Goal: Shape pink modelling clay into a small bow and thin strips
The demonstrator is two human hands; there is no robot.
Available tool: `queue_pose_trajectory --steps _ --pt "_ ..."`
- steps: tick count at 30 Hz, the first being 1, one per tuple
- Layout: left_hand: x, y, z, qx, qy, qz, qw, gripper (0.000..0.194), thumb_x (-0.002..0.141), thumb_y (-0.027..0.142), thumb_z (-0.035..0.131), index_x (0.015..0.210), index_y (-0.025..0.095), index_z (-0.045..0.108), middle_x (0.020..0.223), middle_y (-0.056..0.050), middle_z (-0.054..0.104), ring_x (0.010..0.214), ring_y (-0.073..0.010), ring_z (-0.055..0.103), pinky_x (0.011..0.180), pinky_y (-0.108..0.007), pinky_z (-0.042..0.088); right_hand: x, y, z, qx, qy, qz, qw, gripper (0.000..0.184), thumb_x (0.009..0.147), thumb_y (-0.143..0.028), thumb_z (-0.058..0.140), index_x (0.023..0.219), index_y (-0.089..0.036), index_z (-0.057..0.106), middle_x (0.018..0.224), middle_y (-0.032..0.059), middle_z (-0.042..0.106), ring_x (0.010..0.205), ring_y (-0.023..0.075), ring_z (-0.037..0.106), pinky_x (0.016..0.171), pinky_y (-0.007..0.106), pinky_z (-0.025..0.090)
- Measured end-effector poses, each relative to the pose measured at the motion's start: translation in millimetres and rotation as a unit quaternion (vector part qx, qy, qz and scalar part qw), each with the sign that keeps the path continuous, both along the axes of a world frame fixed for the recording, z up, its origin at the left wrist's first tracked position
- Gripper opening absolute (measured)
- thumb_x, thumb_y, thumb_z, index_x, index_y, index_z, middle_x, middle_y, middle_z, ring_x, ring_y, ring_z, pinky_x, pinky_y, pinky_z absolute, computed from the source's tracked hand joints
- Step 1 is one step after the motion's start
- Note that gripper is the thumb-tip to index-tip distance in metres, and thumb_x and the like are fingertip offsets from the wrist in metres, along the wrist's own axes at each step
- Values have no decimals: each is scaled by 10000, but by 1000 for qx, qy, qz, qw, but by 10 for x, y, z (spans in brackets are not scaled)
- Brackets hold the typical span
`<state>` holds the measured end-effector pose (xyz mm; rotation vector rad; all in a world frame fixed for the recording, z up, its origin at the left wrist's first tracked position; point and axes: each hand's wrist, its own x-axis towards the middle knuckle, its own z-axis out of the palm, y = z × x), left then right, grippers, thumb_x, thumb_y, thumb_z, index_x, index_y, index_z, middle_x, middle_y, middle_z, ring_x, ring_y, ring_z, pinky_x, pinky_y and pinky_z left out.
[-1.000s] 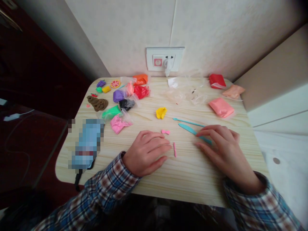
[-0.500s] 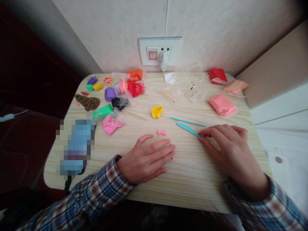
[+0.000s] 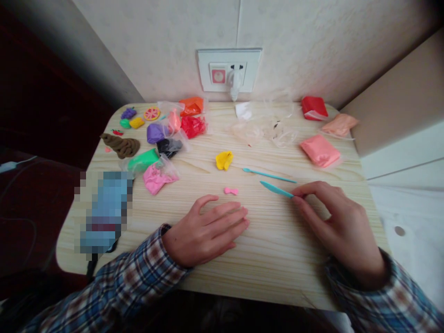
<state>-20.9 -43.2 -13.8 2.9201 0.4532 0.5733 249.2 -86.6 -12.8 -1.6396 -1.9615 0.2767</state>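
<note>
My right hand [image 3: 333, 222] pinches the handle end of a light-blue plastic clay knife [image 3: 275, 188], its blade pointing left. Flat over the table lies my left hand [image 3: 208, 231], palm down with fingers apart. The thin pink clay strip is out of sight, apparently under its fingertips. Just beyond those fingers rests a small pink clay bow [image 3: 231, 191]. A thin light-blue clay tool [image 3: 268, 175] lies behind the knife. Farther back sits a lump of yellow clay [image 3: 224, 160].
Bagged clay, including a pink bag [image 3: 157, 178] and a green bag [image 3: 143, 160], stands at left beside a coiled brown clay piece [image 3: 122, 145]. A blurred-out phone [image 3: 107, 208] lies front left. More bags, one salmon [image 3: 321, 151], are at right. A wall socket [image 3: 229, 70] is behind.
My right hand has closed on the knife and lifted it slightly from the table. My left hand has moved over the pink strip, covering it. The view has shifted a little.
</note>
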Motion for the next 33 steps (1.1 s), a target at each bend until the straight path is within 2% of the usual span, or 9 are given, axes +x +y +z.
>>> queue_pose_trajectory --steps 4,7,13,18,23,28,33 --pt "-19 -8 -1 16 -21 12 1000 246 942 214 446 1133 159 592 1162 -47 678 1161 -166 541 1042 -384 290 -44 -31 56 -106 133 -1 985 104 884 -322 515 906 -237 571 789 13 635 720 166 596 634 293 467" --pt "-21 -11 -4 15 -23 12 1000 239 929 205 474 1124 154 601 1153 -40 680 1152 -169 539 1022 -385 304 -78 -25 70 -135 187 10 973 126 900 -307 483 983 -251 559 728 -3 592 655 152 567 593 280 467" --pt "9 -20 26 24 -23 34 999 219 916 194 499 1090 219 628 1019 -13 709 1050 -157 566 975 -381 334 -71 -3 70 -117 150 57 980 194 927 -249 408 1005 -277 584 944 40 606 886 195 580 759 346 482" --pt "26 -22 63 27 -4 43 999 198 886 190 559 1061 233 640 997 -3 707 1026 -152 572 969 -370 347 -55 -18 40 -87 124 71 986 218 898 -234 484 1063 -303 609 899 31 553 835 178 558 699 324 481" --pt "25 -22 54 31 -2 44 999 194 884 183 562 1053 232 643 1007 -5 703 1035 -157 564 975 -378 345 -87 -19 10 -76 82 74 991 332 914 -209 406 1174 -303 590 842 48 503 770 179 531 639 326 474" --pt "26 -21 72 33 2 44 998 212 893 178 539 1076 229 633 1007 -6 703 1033 -161 563 966 -376 349 -110 -8 -18 -67 39 97 992 364 918 -205 394 1234 -279 559 850 54 485 800 183 509 660 342 458" --pt "28 -16 71 32 -4 45 998 228 887 147 530 1076 224 630 984 -7 701 1008 -161 576 943 -372 369 -107 -5 -29 -61 -14 99 993 398 928 -205 366 1278 -333 505 855 49 494 819 204 509 688 391 373"
